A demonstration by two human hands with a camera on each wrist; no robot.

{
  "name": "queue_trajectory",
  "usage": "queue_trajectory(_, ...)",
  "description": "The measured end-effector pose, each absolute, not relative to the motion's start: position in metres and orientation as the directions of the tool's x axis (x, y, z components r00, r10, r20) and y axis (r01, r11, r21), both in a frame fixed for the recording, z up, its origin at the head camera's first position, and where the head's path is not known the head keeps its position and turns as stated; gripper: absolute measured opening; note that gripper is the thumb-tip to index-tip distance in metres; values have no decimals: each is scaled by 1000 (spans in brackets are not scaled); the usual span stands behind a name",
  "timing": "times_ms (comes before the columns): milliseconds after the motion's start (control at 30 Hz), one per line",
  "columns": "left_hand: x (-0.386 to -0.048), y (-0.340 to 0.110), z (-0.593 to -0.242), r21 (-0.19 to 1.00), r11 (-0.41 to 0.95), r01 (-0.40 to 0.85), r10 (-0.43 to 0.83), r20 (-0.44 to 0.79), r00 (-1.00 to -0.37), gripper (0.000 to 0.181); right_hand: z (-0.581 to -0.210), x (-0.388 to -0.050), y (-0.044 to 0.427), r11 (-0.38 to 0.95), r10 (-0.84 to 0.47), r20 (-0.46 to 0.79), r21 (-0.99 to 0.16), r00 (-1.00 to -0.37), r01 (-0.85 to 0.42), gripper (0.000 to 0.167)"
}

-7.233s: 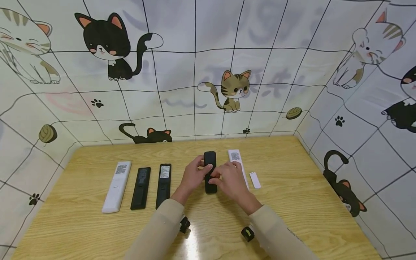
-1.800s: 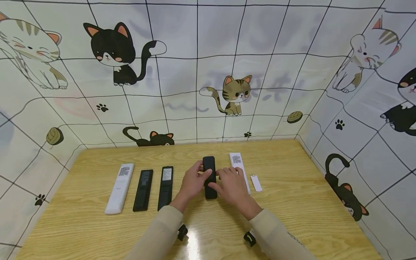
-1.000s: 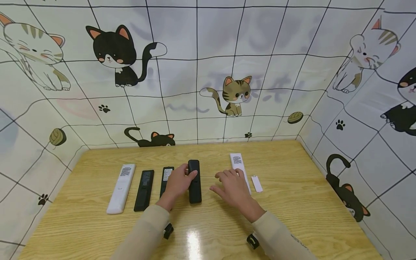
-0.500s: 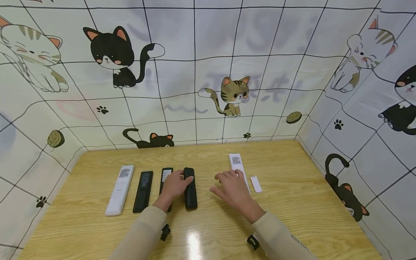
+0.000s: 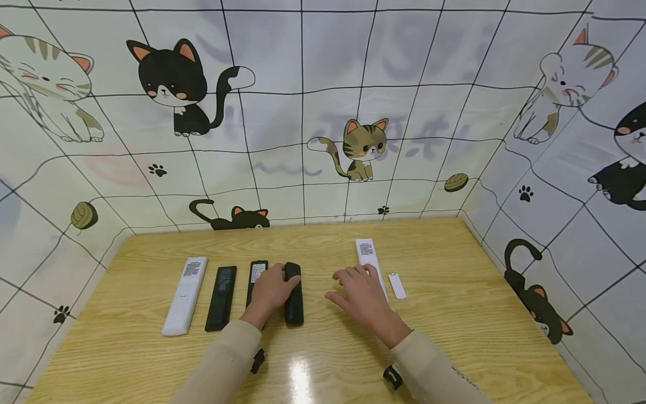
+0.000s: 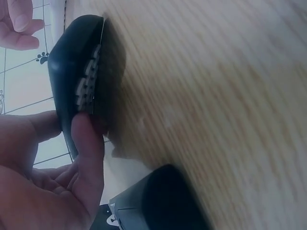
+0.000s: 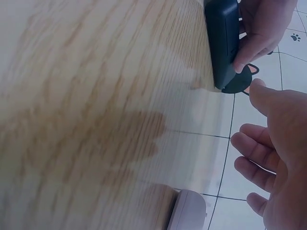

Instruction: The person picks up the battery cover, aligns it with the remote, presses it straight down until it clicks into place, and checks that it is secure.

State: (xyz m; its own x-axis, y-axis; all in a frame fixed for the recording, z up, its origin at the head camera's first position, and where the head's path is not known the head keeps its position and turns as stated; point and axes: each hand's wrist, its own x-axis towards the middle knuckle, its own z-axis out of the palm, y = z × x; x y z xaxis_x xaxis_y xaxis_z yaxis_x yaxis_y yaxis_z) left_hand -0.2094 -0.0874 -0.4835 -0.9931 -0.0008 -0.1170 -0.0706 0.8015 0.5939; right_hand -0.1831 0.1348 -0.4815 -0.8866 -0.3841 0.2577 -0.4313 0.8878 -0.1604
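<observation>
My left hand (image 5: 272, 292) grips a black remote control (image 5: 294, 294) by its sides, thumb on the right. In the left wrist view its rubber buttons (image 6: 86, 84) face the wood, with the remote on or just above the tabletop. Partly hidden under that hand lies another black remote (image 5: 258, 270) with a white label. My right hand (image 5: 363, 294) hovers with fingers spread and loosely bent, holding nothing. It covers part of a white remote (image 5: 368, 252), whose end (image 7: 189, 211) shows in the right wrist view.
To the left lie a further black remote (image 5: 221, 298) and a larger white remote (image 5: 184, 296), backs up. A small white battery cover (image 5: 397, 286) sits right of the white remote. Cat-print cloth (image 5: 282, 112) walls the wooden table (image 5: 454, 336) at the back and sides.
Earlier both hands were on the black remote mid-table. My right hand has let go and stayed near its place. My left hand has carried the remote left and lowered it beside the labelled one.
</observation>
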Motion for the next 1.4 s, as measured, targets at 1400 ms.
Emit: queue_trajectory(1400,-207,-86,-485,520,853,-41,-16,-52,-999,43,-484,-183,135,908,-362,232,-132,-903,-398,45)
